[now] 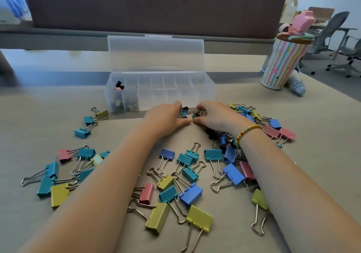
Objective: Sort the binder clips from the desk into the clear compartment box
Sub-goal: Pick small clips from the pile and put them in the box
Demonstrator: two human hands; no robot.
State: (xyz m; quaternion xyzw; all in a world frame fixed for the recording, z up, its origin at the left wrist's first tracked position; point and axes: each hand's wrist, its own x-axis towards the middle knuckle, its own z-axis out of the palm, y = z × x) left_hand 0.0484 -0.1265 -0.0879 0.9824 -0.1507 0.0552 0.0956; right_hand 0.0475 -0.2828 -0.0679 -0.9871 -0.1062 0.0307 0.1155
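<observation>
the binder clips lie scattered over the desk in blue, teal, yellow and pink, most of them large, with a heap of small dark ones under the right wrist. just in front of the clear compartment box both hands work a little cluster of tiny clips: the left hand has its fingers curled down over them, and the right hand pinches a few at its fingertips (whether the left truly holds one i cannot tell, since its fingers hide the contact). the box stands open, lid raised at the back. only its leftmost compartments hold anything, a few small clips, some black and one pinkish; the rest look bare. so the sorting seems barely begun: dozens of clips are yet on the desk, the big ones untouched by the look of it. off to the right stand a striped cup and, beyond, office chairs.
</observation>
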